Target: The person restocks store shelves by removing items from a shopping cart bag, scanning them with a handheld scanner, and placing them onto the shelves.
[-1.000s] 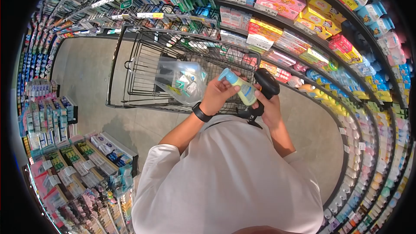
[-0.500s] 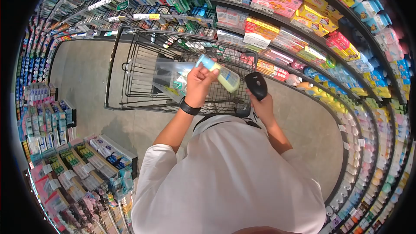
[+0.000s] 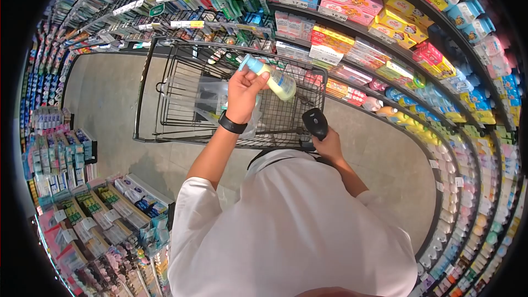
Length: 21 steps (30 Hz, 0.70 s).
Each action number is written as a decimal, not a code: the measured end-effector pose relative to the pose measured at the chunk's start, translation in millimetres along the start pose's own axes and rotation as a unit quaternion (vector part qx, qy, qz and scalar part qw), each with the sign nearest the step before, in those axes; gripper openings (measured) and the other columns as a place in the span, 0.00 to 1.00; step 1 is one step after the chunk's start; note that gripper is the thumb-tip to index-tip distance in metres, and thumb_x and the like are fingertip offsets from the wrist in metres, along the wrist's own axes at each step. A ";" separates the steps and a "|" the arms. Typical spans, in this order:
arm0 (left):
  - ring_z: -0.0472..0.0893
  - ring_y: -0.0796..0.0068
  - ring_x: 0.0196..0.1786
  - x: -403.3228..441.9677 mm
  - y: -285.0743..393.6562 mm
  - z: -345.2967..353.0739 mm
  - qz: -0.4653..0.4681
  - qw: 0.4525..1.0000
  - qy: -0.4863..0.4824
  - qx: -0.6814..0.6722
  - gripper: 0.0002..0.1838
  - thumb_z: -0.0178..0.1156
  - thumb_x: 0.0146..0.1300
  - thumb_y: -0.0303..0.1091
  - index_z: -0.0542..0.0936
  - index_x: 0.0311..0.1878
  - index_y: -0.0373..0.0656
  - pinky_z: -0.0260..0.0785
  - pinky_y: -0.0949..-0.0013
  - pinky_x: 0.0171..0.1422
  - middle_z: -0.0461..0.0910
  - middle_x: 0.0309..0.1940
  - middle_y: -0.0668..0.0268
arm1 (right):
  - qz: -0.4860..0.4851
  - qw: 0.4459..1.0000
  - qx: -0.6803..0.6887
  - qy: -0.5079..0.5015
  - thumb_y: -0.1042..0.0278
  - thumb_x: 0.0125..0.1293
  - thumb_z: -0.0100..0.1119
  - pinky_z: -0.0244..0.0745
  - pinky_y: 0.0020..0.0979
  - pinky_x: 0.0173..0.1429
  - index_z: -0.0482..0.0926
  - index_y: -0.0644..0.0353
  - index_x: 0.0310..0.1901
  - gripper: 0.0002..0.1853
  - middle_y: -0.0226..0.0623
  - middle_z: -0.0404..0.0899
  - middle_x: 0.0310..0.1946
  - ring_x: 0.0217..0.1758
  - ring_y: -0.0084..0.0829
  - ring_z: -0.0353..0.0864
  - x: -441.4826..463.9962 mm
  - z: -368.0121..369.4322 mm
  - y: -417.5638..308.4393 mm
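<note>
My left hand [image 3: 243,94] is closed round a bottle [image 3: 281,84] with a blue top and a pale yellow-green body. The bottle lies tilted above the wire shopping cart [image 3: 144,91], its blue end up and to the left. In my right hand [image 3: 330,146] is a black handheld barcode scanner [image 3: 315,123], near the cart's right end. Part of my right hand's grip is hidden behind the scanner. A clear plastic bag [image 3: 210,98] lies inside the cart, partly covered by my left hand and forearm.
Shelves with colourful boxes [image 3: 352,1] and price tags curve along the front and right. Toothbrush-like packs hang at the front left. A low display with packaged goods [image 3: 110,209] stands at lower left. Grey floor [image 3: 104,85] shows around the cart.
My left hand has moved up and slightly left with the bottle, which has turned in the grip. My right hand has shifted the scanner a little left and down.
</note>
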<state>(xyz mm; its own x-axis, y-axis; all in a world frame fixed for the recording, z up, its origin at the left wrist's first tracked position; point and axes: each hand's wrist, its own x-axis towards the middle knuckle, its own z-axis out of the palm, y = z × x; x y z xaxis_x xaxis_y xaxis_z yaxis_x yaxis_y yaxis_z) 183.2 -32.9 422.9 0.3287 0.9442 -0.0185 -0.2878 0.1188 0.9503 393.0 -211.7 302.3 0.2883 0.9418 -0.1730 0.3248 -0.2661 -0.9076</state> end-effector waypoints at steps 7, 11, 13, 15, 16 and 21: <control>0.83 0.74 0.50 19.3 3.8 -1.5 0.006 0.999 -0.036 0.006 0.18 0.60 0.69 0.25 0.73 0.61 0.36 0.78 0.72 0.51 0.84 0.51 0.58 | -0.008 1.000 -0.003 -0.007 0.72 0.53 0.63 0.76 0.34 0.46 0.80 0.65 0.42 0.14 0.44 0.84 0.32 0.37 0.34 0.84 -1.1 -0.1 21.9; 0.83 0.75 0.50 36.4 8.5 0.7 0.025 0.998 -0.039 0.035 0.18 0.62 0.67 0.23 0.73 0.59 0.35 0.78 0.72 0.51 0.84 0.48 0.59 | -0.011 1.000 -0.010 -0.009 0.71 0.52 0.63 0.77 0.34 0.46 0.80 0.66 0.43 0.16 0.43 0.84 0.32 0.37 0.33 0.84 -2.8 -0.6 28.6; 0.83 0.76 0.49 48.5 18.4 6.1 0.038 0.997 -0.039 0.058 0.18 0.63 0.66 0.23 0.74 0.58 0.35 0.79 0.72 0.51 0.84 0.48 0.59 | -0.005 1.000 -0.008 -0.008 0.71 0.52 0.63 0.77 0.34 0.46 0.80 0.67 0.44 0.16 0.42 0.84 0.32 0.37 0.32 0.84 -3.8 -0.3 33.1; 0.82 0.76 0.48 65.5 29.6 12.5 0.082 0.992 -0.054 0.078 0.18 0.67 0.64 0.25 0.75 0.55 0.35 0.79 0.71 0.49 0.84 0.47 0.59 | 0.003 1.000 -0.007 -0.011 0.70 0.52 0.63 0.77 0.34 0.45 0.80 0.67 0.44 0.16 0.42 0.84 0.31 0.36 0.32 0.84 -3.7 -0.9 37.5; 0.82 0.77 0.48 75.5 34.6 13.2 0.095 0.989 -0.047 0.100 0.18 0.67 0.63 0.25 0.75 0.54 0.35 0.79 0.72 0.49 0.84 0.46 0.60 | 0.000 1.000 -0.006 -0.010 0.70 0.52 0.63 0.77 0.34 0.45 0.80 0.67 0.44 0.16 0.42 0.84 0.31 0.36 0.32 0.84 -3.6 -1.7 36.7; 0.83 0.78 0.42 126.9 77.5 27.9 0.181 0.973 -0.033 0.139 0.15 0.69 0.62 0.26 0.76 0.49 0.35 0.80 0.73 0.45 0.84 0.40 0.64 | -0.007 0.999 0.033 -0.003 0.69 0.51 0.64 0.78 0.37 0.46 0.80 0.66 0.46 0.19 0.51 0.85 0.33 0.41 0.47 0.87 -4.5 -7.3 32.9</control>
<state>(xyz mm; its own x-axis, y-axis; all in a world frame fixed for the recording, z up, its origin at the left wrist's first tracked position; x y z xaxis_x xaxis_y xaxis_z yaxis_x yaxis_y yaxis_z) 227.7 87.5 502.8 0.3108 0.8856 0.3450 -0.1450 -0.3146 0.9381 409.0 -226.2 276.0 0.2783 0.9468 -0.1616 0.2696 -0.2384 -0.9330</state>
